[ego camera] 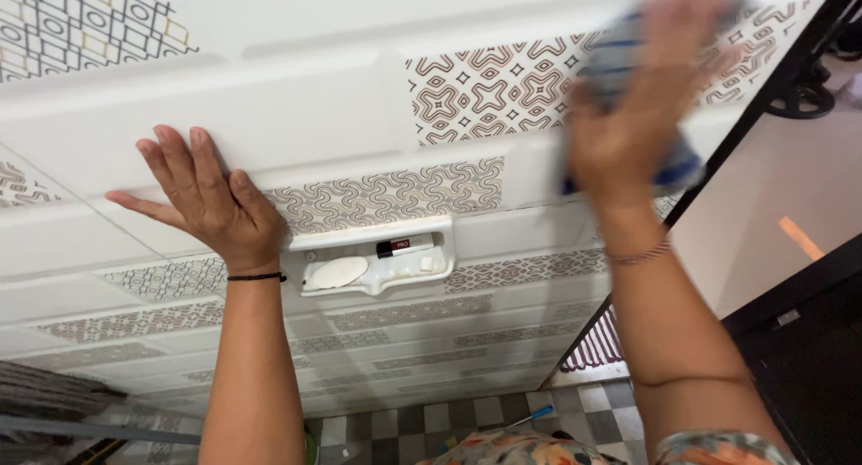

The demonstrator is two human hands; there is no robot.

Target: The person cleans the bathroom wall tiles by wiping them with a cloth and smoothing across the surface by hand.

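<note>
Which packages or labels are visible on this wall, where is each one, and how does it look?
Small tube: lies on its side in the white soap holder fixed to the tiled wall, right of the left hand; dark with a red label patch.
Soap bar: same holder, left part; oval, white, unwrapped, no label.
No signs or screens visible; the right hand presses a blue cloth on the wall.

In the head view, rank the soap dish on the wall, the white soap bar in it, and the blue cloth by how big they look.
1. Soap dish and blue cloth: look alike; the cloth is blurred, part hidden by the right hand, and nearer, so unranked.
2. White soap bar: clearly smallest.
</note>
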